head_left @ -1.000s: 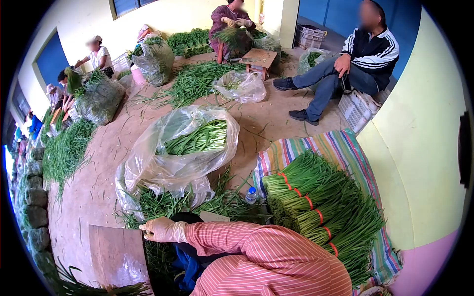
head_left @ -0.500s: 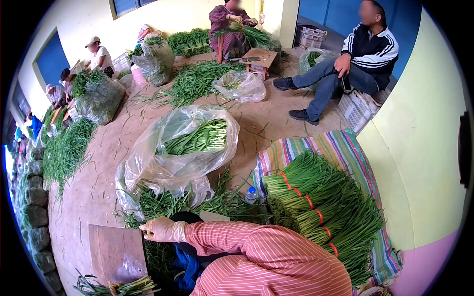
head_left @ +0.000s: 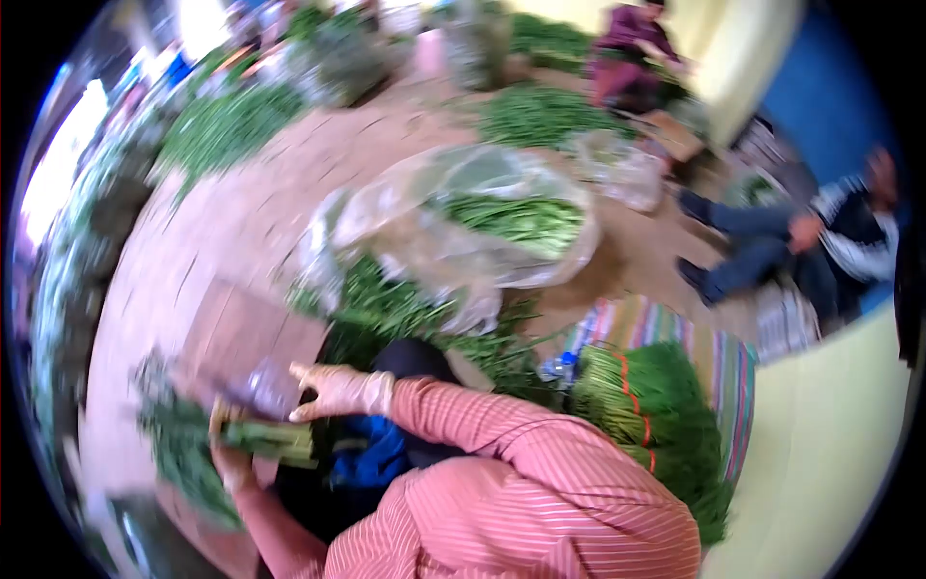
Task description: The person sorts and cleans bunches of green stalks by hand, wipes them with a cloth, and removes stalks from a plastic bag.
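Left hand [head_left: 231, 455] curled round greens [head_left: 275, 441]; right hand [head_left: 338, 390] half-open, empty. Uneven one-handed grip could spill some.

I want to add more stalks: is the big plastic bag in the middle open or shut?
Open: the plastic bag gapes at the top, and green stalks show inside.

Own hands: 2, left hand [head_left: 231, 454], right hand [head_left: 342, 391] | green bunch in hand [head_left: 280, 441]: 1 | board [head_left: 246, 333]: 1 | bottle [head_left: 559, 370]: 1 | striped mat [head_left: 736, 396]: 1 | pink bucket [head_left: 427, 55]: 1 | nearer co-workers: 2, person in purple [head_left: 627, 58], person in dark-white jacket [head_left: 857, 220] | orange bands [head_left: 633, 398]: blurred, no sure count
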### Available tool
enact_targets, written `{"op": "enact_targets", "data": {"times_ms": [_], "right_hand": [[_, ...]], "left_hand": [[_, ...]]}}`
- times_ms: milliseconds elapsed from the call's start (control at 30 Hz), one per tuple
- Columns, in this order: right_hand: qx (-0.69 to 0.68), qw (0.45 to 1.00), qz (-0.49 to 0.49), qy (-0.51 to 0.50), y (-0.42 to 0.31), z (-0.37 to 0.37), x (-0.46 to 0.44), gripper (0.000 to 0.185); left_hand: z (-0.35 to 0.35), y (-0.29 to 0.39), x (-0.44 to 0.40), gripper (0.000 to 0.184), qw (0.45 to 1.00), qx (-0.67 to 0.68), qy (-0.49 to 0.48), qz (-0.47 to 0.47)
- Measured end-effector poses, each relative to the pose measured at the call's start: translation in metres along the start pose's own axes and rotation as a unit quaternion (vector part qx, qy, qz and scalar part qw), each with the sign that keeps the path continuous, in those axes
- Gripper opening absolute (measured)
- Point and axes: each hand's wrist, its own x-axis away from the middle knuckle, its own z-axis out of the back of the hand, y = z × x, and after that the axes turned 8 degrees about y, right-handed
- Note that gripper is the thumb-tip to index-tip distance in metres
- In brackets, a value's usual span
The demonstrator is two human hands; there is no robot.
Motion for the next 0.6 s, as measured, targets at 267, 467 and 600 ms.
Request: {"op": "enact_targets", "data": {"times_ms": [267, 467, 600], "right_hand": [[-0.076, 0.995, -0.033, -0.055, -0.008, -0.094, -0.018, 0.096], [-0.241, 0.944, -0.201, -0.103, 0.033, -0.1, -0.067, 0.029], [0.092, 0.976, -0.199, -0.013, 0.044, -0.08, -0.081, 0.073]], "left_hand": [[-0.036, 0.03, -0.007, 0.023, 0.952, 0.297, 0.008, 0.076], [-0.025, 0.034, 0.009, 0.087, 0.922, -0.016, 0.323, 0.213], [0.005, 0.005, 0.058, 0.07, 0.945, -0.059, 0.283, 0.153]]}}
